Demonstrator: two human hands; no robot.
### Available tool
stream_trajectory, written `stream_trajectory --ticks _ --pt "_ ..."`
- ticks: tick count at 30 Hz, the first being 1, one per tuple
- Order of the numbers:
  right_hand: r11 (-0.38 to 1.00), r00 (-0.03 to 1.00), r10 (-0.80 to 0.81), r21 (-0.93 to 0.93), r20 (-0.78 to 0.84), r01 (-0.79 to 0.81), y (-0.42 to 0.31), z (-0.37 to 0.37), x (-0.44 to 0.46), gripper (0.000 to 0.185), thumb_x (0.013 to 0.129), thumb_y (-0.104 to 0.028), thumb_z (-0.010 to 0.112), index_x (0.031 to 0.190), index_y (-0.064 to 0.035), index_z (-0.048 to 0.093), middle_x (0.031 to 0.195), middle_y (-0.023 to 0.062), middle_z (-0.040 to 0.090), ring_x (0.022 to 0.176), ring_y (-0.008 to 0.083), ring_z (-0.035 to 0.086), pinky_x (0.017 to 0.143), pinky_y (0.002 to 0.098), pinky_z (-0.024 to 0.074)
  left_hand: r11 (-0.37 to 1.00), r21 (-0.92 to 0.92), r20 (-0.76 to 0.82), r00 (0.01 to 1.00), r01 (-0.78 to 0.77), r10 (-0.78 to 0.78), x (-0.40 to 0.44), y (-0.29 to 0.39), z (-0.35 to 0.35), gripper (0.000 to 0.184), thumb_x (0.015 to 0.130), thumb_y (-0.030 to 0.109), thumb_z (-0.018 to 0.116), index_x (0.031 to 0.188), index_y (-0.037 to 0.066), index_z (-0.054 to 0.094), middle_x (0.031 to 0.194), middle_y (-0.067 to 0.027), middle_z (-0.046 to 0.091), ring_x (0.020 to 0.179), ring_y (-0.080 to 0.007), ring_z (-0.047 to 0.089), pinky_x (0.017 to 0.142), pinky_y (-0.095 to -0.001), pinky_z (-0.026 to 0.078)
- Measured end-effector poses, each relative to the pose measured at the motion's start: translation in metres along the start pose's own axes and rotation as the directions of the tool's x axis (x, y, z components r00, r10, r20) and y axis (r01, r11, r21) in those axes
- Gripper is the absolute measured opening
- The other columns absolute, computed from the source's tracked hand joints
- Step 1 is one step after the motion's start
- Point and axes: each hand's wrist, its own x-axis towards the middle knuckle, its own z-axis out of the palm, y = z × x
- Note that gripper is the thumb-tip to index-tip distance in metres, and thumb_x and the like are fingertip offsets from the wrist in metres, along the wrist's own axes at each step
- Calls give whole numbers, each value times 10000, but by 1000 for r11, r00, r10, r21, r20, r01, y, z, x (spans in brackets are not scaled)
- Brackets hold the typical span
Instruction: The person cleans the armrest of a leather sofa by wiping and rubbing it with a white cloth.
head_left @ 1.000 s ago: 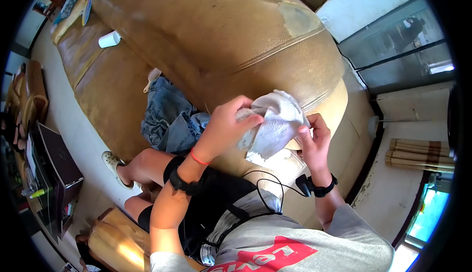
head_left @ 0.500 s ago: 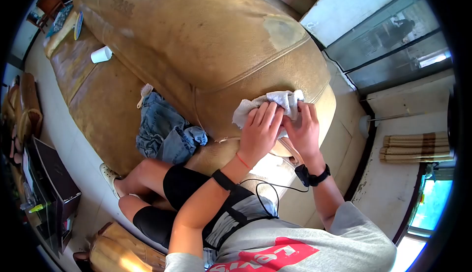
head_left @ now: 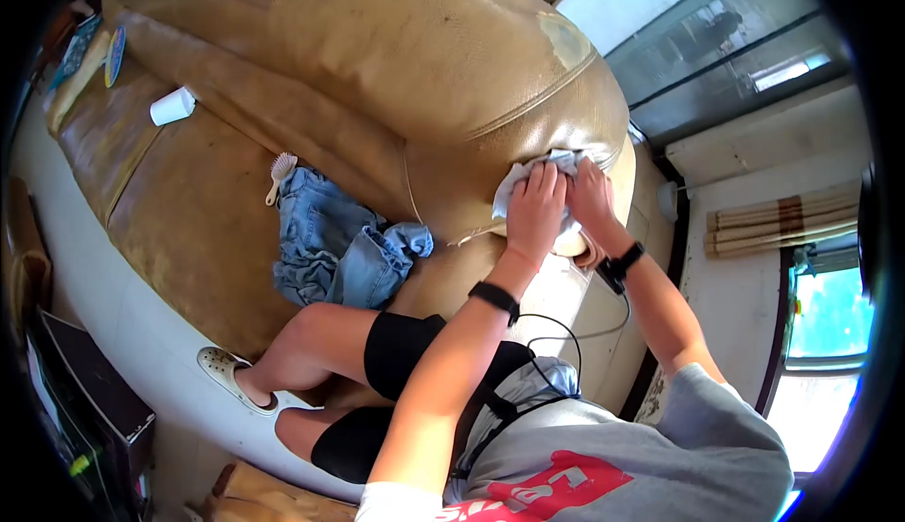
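Note:
Against the worn end of the brown leather sofa (head_left: 358, 41) lies a crumpled white cloth (head_left: 509, 190). My left hand (head_left: 537, 209) presses on the cloth with fingers bent into it. Close beside it, my right hand (head_left: 593, 197) has its fingers curled over the cloth's right side. The fingertips of both hands are partly sunk in the folds. Under the hands, the cloth's lower part is hidden.
On the seat lie crumpled blue jeans (head_left: 330, 239), a hairbrush (head_left: 280, 175) and a white cup (head_left: 173, 107) on its side. A round fan-like thing (head_left: 115, 56) leans farther off. A dark cabinet (head_left: 99, 376) stands at left, a curtain (head_left: 782, 227) hangs at right.
Both hands and the cloth have shifted up and outward along the sofa end, with the arms stretched farther. The camera view has also turned a little.

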Motion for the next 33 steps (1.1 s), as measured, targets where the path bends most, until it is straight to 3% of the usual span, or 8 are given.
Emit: stream_trajectory --ticks 7,12,14,18,24,29,32,33 --pt "979 989 125 -174 83 -110 -13 0 10 279 957 -305 610 1008 -33 583 974 203 733 830 403 752 737 512 606 998 -42 22 999 37 -36 14 -1 11 399 777 263 776 1117 108 635 1199 -63 614 1188 -252 593 942 -421 461" --pt "980 990 137 -143 -15 -138 -14 8 -5 295 955 -323 611 1029 -41 564 983 180 726 764 378 753 652 474 616 999 -30 15 999 -46 46 4 -2 7 381 827 259 754 1143 81 636 1269 -112 625 1207 -305 599 945 -446 457" --pt "988 992 77 -128 -103 -90 -10 11 -9 323 944 -353 632 1002 -43 561 945 160 710 685 359 738 556 452 600 999 -8 -77 996 -52 51 0 5 5 252 936 166 624 1174 87 634 1246 -87 613 1222 -270 582 971 -424 447" --pt "997 995 22 -67 -95 -29 -18 1 -22 318 943 -356 644 954 -47 571 925 158 703 655 349 725 545 452 591 995 -70 -35 996 76 -78 -5 15 -2 255 926 136 633 1172 70 630 1217 -99 615 1206 -299 589 960 -429 464" --pt "968 997 -70 241 -22 73 -36 6 -73 330 852 -327 717 919 -34 580 842 175 692 676 375 722 588 477 598 969 -172 -3 983 179 -183 -44 6 -8 208 787 -8 670 983 37 617 1016 -157 605 961 -381 574 872 -497 466" --pt "884 984 -18 456 -178 99 -19 -8 -85 288 819 -232 746 904 -36 553 826 153 641 646 373 662 563 490 540 980 -160 96 990 121 -107 -38 23 -34 303 743 -16 719 1030 55 653 1061 -136 607 1007 -372 588 912 -494 491" --pt "858 970 143 514 -199 -21 -9 -53 -60 281 812 -204 755 928 -41 558 849 150 628 702 375 653 622 480 533 998 -26 -78 995 -57 55 18 55 -47 294 796 -6 693 1082 58 666 1125 -123 637 1096 -368 611 976 -489 489" --pt "904 937 115 425 -331 40 -3 -63 -44 283 806 -194 760 942 -44 563 882 151 627 764 376 648 684 473 524 996 40 -112 991 -74 78 37 64 -45 280 828 37 682 1107 60 681 1181 -127 642 1166 -348 603 1030 -484 472"
